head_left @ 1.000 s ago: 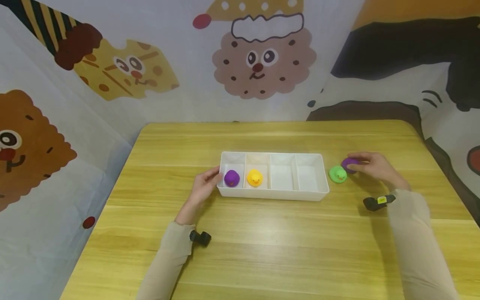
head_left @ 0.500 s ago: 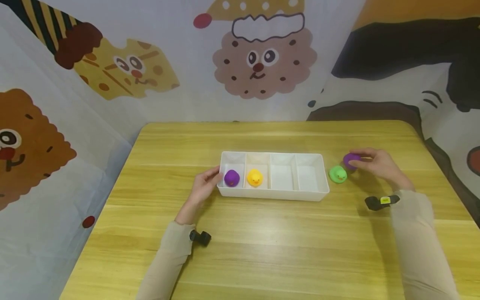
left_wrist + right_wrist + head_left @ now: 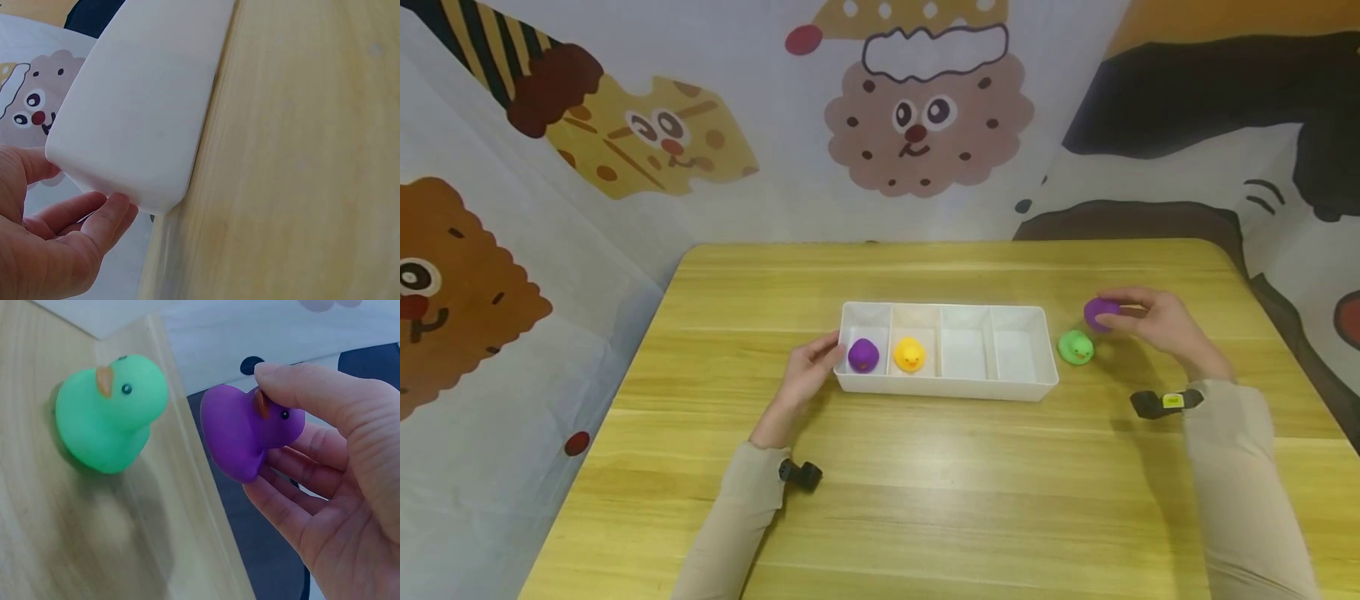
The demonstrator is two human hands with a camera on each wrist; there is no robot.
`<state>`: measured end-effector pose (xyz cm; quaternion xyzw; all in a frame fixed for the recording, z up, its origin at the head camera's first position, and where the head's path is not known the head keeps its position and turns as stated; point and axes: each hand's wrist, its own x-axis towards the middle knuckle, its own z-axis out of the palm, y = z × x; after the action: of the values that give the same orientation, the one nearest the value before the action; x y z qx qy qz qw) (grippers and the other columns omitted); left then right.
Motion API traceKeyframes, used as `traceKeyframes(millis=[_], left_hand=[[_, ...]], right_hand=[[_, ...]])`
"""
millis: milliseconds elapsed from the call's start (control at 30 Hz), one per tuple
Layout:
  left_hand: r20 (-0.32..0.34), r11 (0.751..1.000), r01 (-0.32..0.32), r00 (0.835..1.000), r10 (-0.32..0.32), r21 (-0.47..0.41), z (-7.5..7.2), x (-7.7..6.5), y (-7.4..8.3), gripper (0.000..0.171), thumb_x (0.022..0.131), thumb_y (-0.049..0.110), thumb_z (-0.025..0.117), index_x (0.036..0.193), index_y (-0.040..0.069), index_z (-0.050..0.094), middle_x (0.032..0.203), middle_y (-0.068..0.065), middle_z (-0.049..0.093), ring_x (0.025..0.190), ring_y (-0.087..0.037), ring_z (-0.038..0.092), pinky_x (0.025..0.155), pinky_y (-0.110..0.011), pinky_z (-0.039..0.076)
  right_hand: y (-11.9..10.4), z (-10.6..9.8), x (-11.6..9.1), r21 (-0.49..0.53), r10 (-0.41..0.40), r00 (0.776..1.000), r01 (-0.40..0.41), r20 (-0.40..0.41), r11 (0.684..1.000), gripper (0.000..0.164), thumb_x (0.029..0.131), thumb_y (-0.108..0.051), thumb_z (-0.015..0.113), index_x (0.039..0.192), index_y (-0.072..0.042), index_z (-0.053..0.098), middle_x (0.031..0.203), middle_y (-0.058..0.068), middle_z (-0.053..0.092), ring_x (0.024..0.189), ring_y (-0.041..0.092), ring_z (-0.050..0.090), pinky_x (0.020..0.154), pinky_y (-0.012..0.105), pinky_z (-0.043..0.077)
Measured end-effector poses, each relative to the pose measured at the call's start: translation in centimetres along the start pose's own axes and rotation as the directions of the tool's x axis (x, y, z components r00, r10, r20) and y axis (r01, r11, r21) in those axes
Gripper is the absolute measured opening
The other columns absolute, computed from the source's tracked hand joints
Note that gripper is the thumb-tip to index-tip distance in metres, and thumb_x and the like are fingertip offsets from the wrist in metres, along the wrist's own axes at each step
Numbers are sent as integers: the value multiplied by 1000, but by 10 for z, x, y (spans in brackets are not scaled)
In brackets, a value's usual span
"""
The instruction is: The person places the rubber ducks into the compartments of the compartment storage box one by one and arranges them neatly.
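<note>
My right hand pinches a purple rubber duck between thumb and fingertips, above the table. Just below and left of it in the head view, a green rubber duck sits on the table. At the left end of a white four-part tray, my left hand holds the end, thumb at the rim and fingertips against the outer wall. The leftmost compartment contains another purple duck; the one beside it contains a yellow duck. The two right compartments hold nothing.
The tray stands on a light wooden table. Behind and to the left hangs a white cloth printed with cartoon food. Small black cameras sit at the left cuff and right cuff.
My right hand has lifted the purple duck from beside the green duck and moved slightly away toward the table's far side. The left hand and the tray stay put.
</note>
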<state>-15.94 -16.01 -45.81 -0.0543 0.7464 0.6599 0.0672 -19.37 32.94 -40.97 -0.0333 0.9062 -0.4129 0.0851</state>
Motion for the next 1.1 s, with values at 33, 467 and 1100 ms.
traceKeyframes(millis=[33, 467, 1100], left_hand=[[-1, 1000, -3, 1000, 3, 2, 0, 0, 0, 39, 92, 8, 58, 129, -4, 52, 133, -21, 50, 121, -32, 50, 101, -36, 42], [5, 1000, -19, 1000, 19, 6, 0, 0, 0, 39, 92, 8, 58, 129, -4, 52, 134, -20, 50, 122, -30, 49, 102, -34, 42], [12, 1000, -17, 1000, 17, 14, -1, -1, 1, 39, 92, 9, 57, 129, -3, 51, 134, -19, 50, 124, -29, 48, 103, -33, 41]], right_hand=[[-1, 0, 0, 1, -3, 1000, 3, -3, 1000, 60, 87, -30, 67, 133, 3, 47, 132, 27, 47, 84, -19, 48, 73, 7, 47], [-24, 7, -4, 12, -82, 995, 83, -63, 996, 49, 85, -24, 70, 125, 1, 55, 121, 11, 56, 85, -13, 55, 71, 10, 50], [-55, 34, -5, -28, -303, 952, 302, -50, 953, 39, 79, -6, 74, 115, 3, 63, 115, 22, 61, 92, -5, 55, 77, 8, 48]])
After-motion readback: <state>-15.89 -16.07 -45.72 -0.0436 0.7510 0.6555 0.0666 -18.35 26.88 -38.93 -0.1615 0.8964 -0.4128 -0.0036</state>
